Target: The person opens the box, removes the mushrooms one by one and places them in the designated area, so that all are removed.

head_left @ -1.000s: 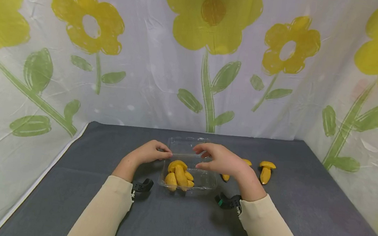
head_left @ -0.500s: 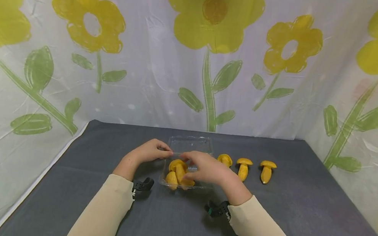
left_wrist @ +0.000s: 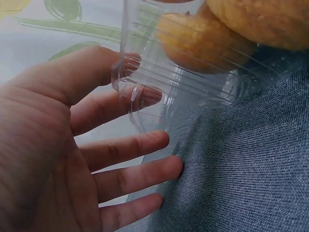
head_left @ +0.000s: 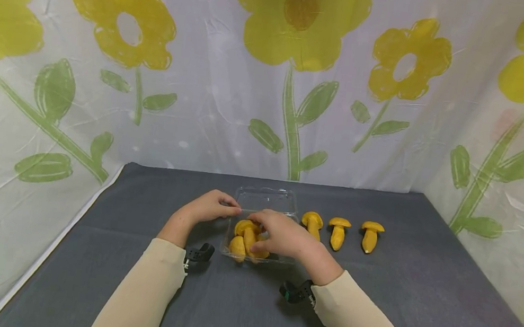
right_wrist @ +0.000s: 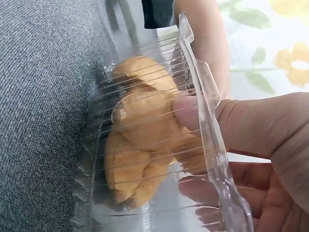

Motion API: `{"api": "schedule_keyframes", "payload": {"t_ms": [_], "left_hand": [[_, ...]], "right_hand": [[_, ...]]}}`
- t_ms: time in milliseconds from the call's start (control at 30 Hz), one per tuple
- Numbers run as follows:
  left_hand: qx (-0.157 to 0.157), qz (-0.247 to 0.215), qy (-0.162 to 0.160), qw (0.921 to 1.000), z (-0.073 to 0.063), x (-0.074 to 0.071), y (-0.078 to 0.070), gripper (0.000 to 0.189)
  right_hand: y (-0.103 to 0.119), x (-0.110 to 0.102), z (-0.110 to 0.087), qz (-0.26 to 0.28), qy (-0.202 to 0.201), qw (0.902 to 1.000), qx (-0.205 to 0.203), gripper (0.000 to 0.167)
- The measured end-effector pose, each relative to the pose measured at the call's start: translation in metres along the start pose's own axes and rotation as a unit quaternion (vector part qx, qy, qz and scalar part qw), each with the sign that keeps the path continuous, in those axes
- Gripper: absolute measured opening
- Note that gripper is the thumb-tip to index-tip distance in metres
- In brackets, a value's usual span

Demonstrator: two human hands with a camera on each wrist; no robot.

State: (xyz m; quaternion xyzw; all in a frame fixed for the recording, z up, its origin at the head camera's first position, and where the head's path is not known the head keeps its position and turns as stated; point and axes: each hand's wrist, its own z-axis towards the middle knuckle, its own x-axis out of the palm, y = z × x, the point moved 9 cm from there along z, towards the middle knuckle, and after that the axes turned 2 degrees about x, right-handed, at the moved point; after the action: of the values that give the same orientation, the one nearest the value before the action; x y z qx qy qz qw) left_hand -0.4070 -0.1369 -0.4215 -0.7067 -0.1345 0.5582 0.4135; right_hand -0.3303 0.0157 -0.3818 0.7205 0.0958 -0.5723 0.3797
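So I've got both sleeves (head_left: 146, 284) reaching in over a dark grey tablecloth (head_left: 63, 270), black strap (head_left: 201, 253) on each wrist. Left hand (head_left: 209, 208) is pinching the back left edge of a clear plastic box (head_left: 276, 260), its lid (head_left: 267, 201) flipped open away from me. Right hand (head_left: 283, 235) is down inside, thumb and fingers on the yellow mushrooms (head_left: 237, 246). Three loose mushrooms (head_left: 338, 234) sit in a row to the right, big yellow flowers (head_left: 302, 13) on the backdrop (head_left: 204, 72).
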Motion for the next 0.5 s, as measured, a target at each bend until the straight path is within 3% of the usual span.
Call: {"api": "schedule_keyframes", "payload": {"t_ms": [167,500], "left_hand": [[-0.001,-0.003,0.000,1.0000,0.000,0.000,-0.001,0.033],[-0.005,-0.008,0.000,0.9999,-0.002,-0.001,-0.001,0.031]], "right_hand": [[0.001,-0.003,0.001,0.002,-0.007,1.0000,-0.001,0.061],[0.011,-0.019,-0.006,-0.003,-0.046,0.9985,-0.031,0.033]]}}
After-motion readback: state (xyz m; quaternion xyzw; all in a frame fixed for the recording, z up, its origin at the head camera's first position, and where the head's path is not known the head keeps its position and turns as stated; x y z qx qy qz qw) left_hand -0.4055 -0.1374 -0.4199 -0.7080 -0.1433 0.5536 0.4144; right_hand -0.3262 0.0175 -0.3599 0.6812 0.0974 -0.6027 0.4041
